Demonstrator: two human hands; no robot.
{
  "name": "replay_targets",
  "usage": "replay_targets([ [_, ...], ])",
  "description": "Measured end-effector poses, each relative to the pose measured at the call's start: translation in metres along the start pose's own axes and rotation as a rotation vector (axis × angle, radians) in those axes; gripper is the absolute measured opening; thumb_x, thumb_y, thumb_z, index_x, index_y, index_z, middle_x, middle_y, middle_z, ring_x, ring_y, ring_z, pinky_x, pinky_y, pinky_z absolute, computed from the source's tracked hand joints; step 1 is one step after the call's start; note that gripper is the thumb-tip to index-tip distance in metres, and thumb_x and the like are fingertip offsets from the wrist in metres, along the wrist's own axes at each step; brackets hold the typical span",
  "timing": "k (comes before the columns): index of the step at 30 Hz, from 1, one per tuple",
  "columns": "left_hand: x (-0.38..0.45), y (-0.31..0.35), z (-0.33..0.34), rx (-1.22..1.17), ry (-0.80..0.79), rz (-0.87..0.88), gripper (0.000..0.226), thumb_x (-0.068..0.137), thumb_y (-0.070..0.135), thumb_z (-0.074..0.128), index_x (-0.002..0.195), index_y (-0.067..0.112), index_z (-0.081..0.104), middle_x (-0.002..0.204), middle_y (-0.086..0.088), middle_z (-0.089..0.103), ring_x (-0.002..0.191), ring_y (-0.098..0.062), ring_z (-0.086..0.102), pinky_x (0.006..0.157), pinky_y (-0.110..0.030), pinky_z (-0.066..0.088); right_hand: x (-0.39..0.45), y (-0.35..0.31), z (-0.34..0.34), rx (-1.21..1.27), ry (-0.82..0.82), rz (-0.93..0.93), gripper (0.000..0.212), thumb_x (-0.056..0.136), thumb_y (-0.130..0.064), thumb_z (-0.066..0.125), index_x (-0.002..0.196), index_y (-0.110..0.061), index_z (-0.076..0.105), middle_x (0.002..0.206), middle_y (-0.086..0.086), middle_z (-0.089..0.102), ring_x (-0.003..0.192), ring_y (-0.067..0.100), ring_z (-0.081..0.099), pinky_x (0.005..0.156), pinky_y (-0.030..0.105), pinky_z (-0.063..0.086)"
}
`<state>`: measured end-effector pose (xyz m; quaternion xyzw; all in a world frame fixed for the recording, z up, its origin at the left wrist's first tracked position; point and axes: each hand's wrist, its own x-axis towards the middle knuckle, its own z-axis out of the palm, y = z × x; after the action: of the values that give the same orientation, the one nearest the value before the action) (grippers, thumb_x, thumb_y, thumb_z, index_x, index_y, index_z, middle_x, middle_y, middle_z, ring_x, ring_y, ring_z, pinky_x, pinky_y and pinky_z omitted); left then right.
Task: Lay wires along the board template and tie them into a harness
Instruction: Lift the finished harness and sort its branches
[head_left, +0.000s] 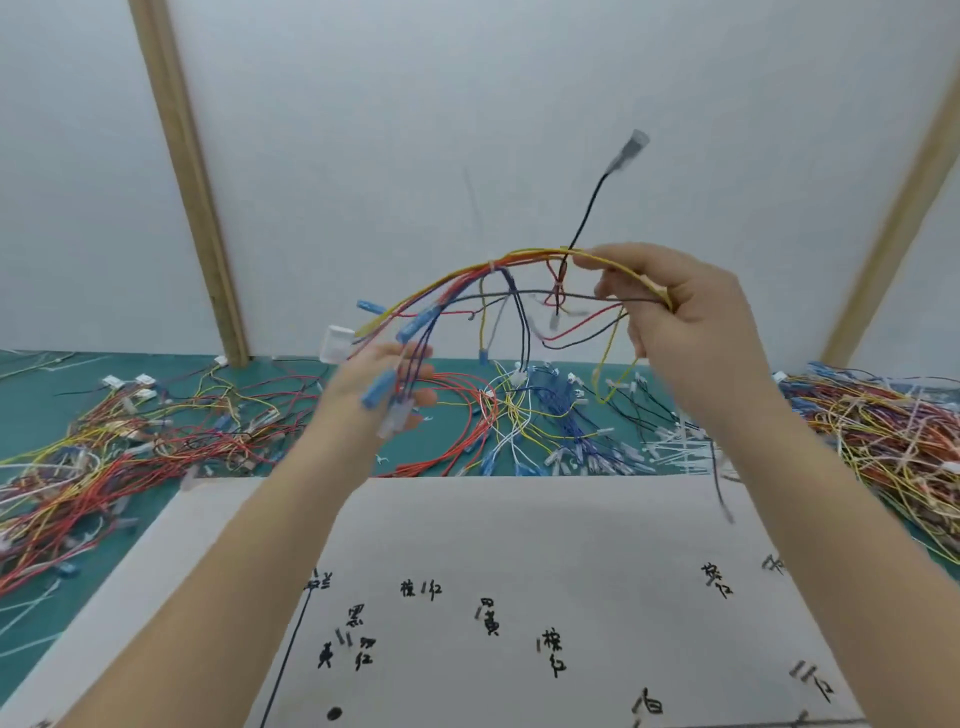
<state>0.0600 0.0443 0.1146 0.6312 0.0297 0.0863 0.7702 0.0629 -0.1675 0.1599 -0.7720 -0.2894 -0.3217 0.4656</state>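
"Red, yellow, blue and black wire bundle (519, 260) held up in the air, arched between both hands, well above the white paper board template (519, 519) with its black handwritten marks. Not lying on any marked route yet."

"Right hand (691, 317)?"

"Curled round the right end of the wire bundle, thumb and fingers pinching the yellow and dark strands. Left hand (374, 395) blurred, in among the dangling blue-sleeved terminals (415, 327) at the left end. Impossible to say whether gripping them or only brushing them."

"Likely trouble?"

"Judging from here: only one small white cable tie (491, 267) seen cinching the arch, so the branches to its right probably free to splay or slip out of order. Loose black lead with a clear plastic connector (635, 145) sticking up far above the right hand, apt to whip round and snag. Hanging ends close over the loose coloured wires (519, 415) on the green mat (41, 384). Easy to hook a stray there and drag it along."

"And further out?"

"Tangled left heap (130, 441) of coloured wires, a matching right heap (883, 431), and a scatter of spare white ties (675, 447) near the right forearm. Lowered carelessly, likely to land with branches on the wrong labels. Better to steady the dangling ends first, then match each branch to its mark."
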Motion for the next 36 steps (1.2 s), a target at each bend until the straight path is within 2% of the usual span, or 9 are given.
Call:
replay_targets([
  [4,-0.001,-0.010,0.009,0.054,-0.090,-0.023,0.020,0.094,0.011,0.040,0.095,0.015,0.060,0.066,0.006,0.065,0.049,-0.009,0.062,0.050,-0.019,0.045,0.025,-0.001,-0.021,-0.321,-0.122,-0.090,0.039,0.087,0.009,0.047,0.108,-0.017,0.067,0.083,-0.011,0.061,0.073,-0.005,0.055,0.069,0.002,0.033],
  [8,-0.001,-0.009,0.009,0.082,-0.169,-0.038,0.023,0.092,0.008,0.042,0.084,0.021,0.058,0.067,0.003,0.065,0.052,-0.011,0.063,0.047,-0.017,0.046,0.052,-0.021,-0.038,-0.473,-0.125,-0.246,0.043,0.081,0.008,0.044,0.107,-0.017,0.068,0.088,0.000,0.062,0.087,0.013,0.058,0.079,0.021,0.042],
  [12,0.001,-0.006,0.009,-0.025,-0.205,-0.026,0.019,0.094,0.011,0.041,0.090,0.016,0.058,0.065,0.004,0.064,0.048,-0.011,0.061,0.044,-0.016,0.046,0.071,-0.042,-0.036,-0.473,-0.142,-0.340,0.042,0.083,0.006,0.043,0.106,-0.020,0.068,0.084,-0.002,0.062,0.077,-0.004,0.056,0.069,0.009,0.040],
  [15,0.004,-0.004,0.007,-0.151,-0.202,0.003,0.026,0.095,0.028,0.038,0.090,0.015,0.060,0.066,0.002,0.062,0.049,-0.011,0.060,0.045,-0.017,0.046,0.074,-0.046,-0.021,-0.146,-0.097,-0.205,0.037,0.087,0.004,0.041,0.094,-0.022,0.067,0.071,-0.017,0.057,0.053,-0.006,0.051,0.051,0.005,0.033],
  [19,0.003,0.000,0.001,-0.253,-0.164,-0.026,0.026,0.094,0.021,0.035,0.091,0.013,0.061,0.067,0.000,0.063,0.058,-0.014,0.062,0.051,-0.019,0.048,0.076,-0.043,-0.001,0.537,0.081,0.236,0.030,0.095,-0.003,0.040,0.089,-0.022,0.063,0.074,-0.003,0.055,0.042,0.007,0.038,0.039,0.016,0.024],
  [24,-0.011,-0.020,0.040,0.173,-0.448,-0.100,0.028,0.094,0.005,0.038,0.113,0.010,0.057,0.089,-0.005,0.064,0.078,-0.014,0.056,0.065,-0.024,0.042,0.059,-0.032,0.038,1.196,0.171,0.520,0.030,0.097,-0.003,0.037,0.086,-0.021,0.058,0.070,-0.001,0.051,0.038,0.003,0.035,0.037,0.010,0.026],
  [27,-0.027,-0.039,0.055,0.141,-0.709,-0.256,0.040,0.098,0.020,0.028,0.127,0.000,0.047,0.117,-0.025,0.059,0.105,-0.027,0.058,0.074,-0.021,0.045,0.049,-0.025,0.045,1.275,0.187,0.537,0.030,0.097,-0.004,0.039,0.085,-0.022,0.061,0.069,-0.002,0.055,0.038,0.003,0.037,0.038,0.010,0.028],
  [32,-0.029,-0.044,0.038,-0.072,-0.994,-0.282,0.066,0.086,0.055,0.019,0.076,0.013,0.069,0.057,-0.005,0.053,0.057,-0.019,0.057,0.081,-0.036,0.045,0.042,-0.003,0.025,1.239,0.307,0.531,0.029,0.096,-0.004,0.040,0.087,-0.023,0.060,0.071,-0.004,0.055,0.038,0.003,0.036,0.037,0.011,0.030],
  [36,-0.018,-0.033,0.026,-0.024,-0.907,-0.286,0.045,0.083,0.051,0.036,0.079,0.016,0.065,0.052,0.006,0.037,0.038,-0.010,0.038,0.059,-0.030,0.054,0.024,0.028,0.003,1.221,0.439,0.592,0.023,0.095,-0.006,0.044,0.092,-0.025,0.058,0.067,-0.007,0.064,0.040,0.005,0.046,0.046,0.014,0.043],
])
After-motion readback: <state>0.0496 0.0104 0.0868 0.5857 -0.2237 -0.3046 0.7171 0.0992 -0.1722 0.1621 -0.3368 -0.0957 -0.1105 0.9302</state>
